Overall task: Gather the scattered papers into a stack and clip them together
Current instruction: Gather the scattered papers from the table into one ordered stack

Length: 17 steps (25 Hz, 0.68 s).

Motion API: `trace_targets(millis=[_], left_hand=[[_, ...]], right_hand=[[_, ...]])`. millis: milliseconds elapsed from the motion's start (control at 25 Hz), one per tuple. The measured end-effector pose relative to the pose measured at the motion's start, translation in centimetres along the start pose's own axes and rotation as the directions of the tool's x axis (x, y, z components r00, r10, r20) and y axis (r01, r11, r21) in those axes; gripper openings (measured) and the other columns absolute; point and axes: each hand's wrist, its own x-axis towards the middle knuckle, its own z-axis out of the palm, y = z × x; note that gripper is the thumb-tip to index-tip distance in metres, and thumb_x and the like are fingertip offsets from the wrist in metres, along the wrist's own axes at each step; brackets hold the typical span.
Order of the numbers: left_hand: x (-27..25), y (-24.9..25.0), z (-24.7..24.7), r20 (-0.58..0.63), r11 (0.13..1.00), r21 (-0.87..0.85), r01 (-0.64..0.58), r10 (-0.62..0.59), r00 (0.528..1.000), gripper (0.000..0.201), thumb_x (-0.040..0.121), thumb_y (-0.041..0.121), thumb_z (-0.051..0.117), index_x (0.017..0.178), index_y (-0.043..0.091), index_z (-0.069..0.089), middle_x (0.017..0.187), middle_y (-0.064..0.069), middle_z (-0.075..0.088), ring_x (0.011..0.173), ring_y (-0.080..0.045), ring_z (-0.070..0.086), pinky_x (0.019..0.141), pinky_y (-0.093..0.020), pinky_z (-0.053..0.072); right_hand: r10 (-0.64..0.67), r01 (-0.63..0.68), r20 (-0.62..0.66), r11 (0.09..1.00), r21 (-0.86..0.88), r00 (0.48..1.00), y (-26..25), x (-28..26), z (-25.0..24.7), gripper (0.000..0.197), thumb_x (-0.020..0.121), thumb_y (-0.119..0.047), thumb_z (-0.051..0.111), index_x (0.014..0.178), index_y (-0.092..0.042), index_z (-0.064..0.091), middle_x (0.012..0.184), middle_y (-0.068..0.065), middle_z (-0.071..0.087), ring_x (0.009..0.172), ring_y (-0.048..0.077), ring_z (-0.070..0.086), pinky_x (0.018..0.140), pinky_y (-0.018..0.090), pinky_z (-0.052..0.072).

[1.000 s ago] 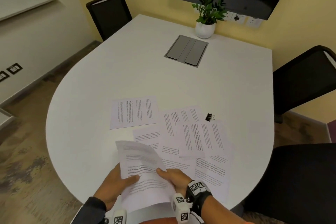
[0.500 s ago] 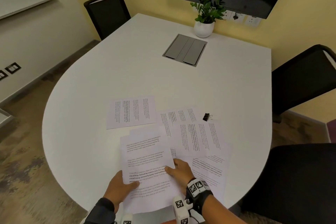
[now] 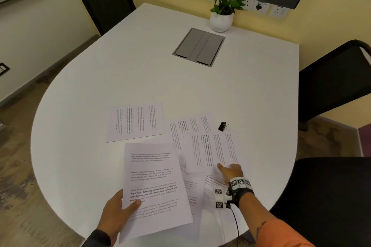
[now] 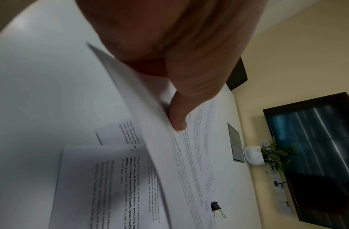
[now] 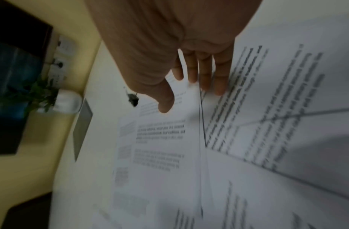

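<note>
My right hand (image 3: 230, 171) has let go of the sheet (image 3: 154, 186), fingers spread toward the next paper (image 3: 212, 152); left hand (image 3: 116, 214) pinches it alone now.

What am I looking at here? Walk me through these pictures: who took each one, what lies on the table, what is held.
No machine here: a person works with bare hands, wearing three cameras. The head view looks down from the forehead; the other two sit on the wrists and look along the fingers. The left hand pinches one printed sheet, thumb on top, raised off the white table. The right hand, fingers straight, reaches over the loose sheets lying overlapped; the picture is too blurred to show contact. One separate sheet lies further left. A black binder clip waits just beyond the papers. A potted plant stands at the far edge.
</note>
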Motion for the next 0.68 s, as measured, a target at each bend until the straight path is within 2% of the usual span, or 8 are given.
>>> trace_targets(millis=[120, 160, 240, 280, 320, 520, 600, 680], left_hand=[[-0.3, -0.3, 0.1, -0.009, 0.999, 0.047, 0.003, -0.003, 1.000, 0.032, 0.087, 0.025, 0.083, 0.115, 0.032, 0.069, 0.105, 0.007, 0.081, 0.096, -0.019, 0.077, 0.084, -0.039, 0.062], [-0.4, -0.3, 0.2, -0.015, 0.998, 0.063, 0.002, -0.001, 1.000, 0.031, 0.087, 0.025, 0.084, 0.113, 0.034, 0.070, 0.101, 0.009, 0.083, 0.093, -0.017, 0.079, 0.081, -0.037, 0.062], [-0.5, -0.3, 0.5, -0.021, 0.995, 0.097, -0.001, 0.003, 1.000, 0.029, 0.086, 0.026, 0.084, 0.110, 0.035, 0.072, 0.093, 0.015, 0.083, 0.090, -0.013, 0.079, 0.077, -0.033, 0.060], [-0.5, -0.3, 0.7, -0.025, 0.994, 0.111, 0.000, 0.003, 1.000, 0.029, 0.086, 0.026, 0.085, 0.109, 0.036, 0.071, 0.090, 0.017, 0.083, 0.089, -0.013, 0.079, 0.076, -0.032, 0.060], [-0.6, -0.2, 0.9, -0.031, 0.993, 0.120, 0.003, 0.001, 1.000, 0.028, 0.085, 0.026, 0.085, 0.107, 0.038, 0.071, 0.088, 0.019, 0.082, 0.087, -0.013, 0.079, 0.076, -0.033, 0.060], [-0.5, -0.6, 1.5, -0.075, 0.991, 0.133, 0.025, -0.015, 0.997, 0.029, 0.084, 0.028, 0.085, 0.105, 0.042, 0.070, 0.084, 0.019, 0.083, 0.079, -0.012, 0.081, 0.073, -0.035, 0.062], [-0.8, -0.7, 1.7, -0.091, 0.990, 0.137, 0.028, -0.015, 0.996, 0.030, 0.084, 0.029, 0.086, 0.104, 0.043, 0.069, 0.082, 0.018, 0.083, 0.079, -0.013, 0.081, 0.073, -0.036, 0.062], [-1.1, -0.6, 2.0, -0.099, 0.990, 0.138, 0.028, -0.015, 0.995, 0.033, 0.084, 0.028, 0.086, 0.102, 0.046, 0.066, 0.082, 0.018, 0.081, 0.080, -0.014, 0.081, 0.074, -0.037, 0.063]], right_hand=[[0.117, -0.121, -0.125, 0.992, -0.031, 0.985, 0.1, 3.0, -1.8, 0.115, 0.074, -0.053, 0.087, 0.158, -0.003, 0.027, 0.161, 0.023, 0.033, 0.143, 0.042, 0.046, 0.113, 0.051, 0.046], [0.130, -0.142, -0.136, 0.987, -0.078, 0.982, -0.2, 3.6, -2.1, 0.124, 0.074, -0.056, 0.086, 0.162, -0.004, 0.017, 0.165, 0.024, 0.023, 0.149, 0.042, 0.036, 0.119, 0.053, 0.040], [0.155, -0.178, -0.120, 0.961, -0.212, 0.981, -0.8, 4.5, -1.9, 0.139, 0.075, -0.064, 0.082, 0.164, -0.004, -0.006, 0.172, 0.024, 0.000, 0.160, 0.042, 0.008, 0.128, 0.055, 0.018], [0.176, -0.199, -0.111, 0.948, -0.247, 0.978, -1.0, 5.2, -1.6, 0.143, 0.074, -0.066, 0.082, 0.163, -0.004, -0.013, 0.172, 0.023, -0.008, 0.160, 0.041, -0.001, 0.128, 0.056, 0.012], [0.195, -0.220, -0.120, 0.942, -0.254, 0.973, -1.2, 5.5, -1.3, 0.147, 0.072, -0.067, 0.083, 0.163, -0.005, -0.015, 0.172, 0.022, -0.012, 0.160, 0.042, -0.004, 0.127, 0.057, 0.011], [0.231, -0.276, -0.198, 0.930, -0.242, 0.953, -1.2, 6.8, -0.2, 0.152, 0.066, -0.064, 0.089, 0.163, -0.005, -0.012, 0.172, 0.021, -0.010, 0.160, 0.043, -0.002, 0.124, 0.060, 0.022], [0.220, -0.277, -0.227, 0.925, -0.261, 0.949, -1.4, 6.7, -0.5, 0.149, 0.060, -0.063, 0.092, 0.162, -0.003, 0.002, 0.170, 0.021, 0.004, 0.158, 0.042, 0.010, 0.121, 0.059, 0.031], [0.195, -0.256, -0.244, 0.933, -0.251, 0.950, -1.5, 6.4, -0.8, 0.137, 0.056, -0.057, 0.097, 0.156, -0.004, 0.020, 0.163, 0.020, 0.021, 0.153, 0.040, 0.022, 0.116, 0.058, 0.038]])
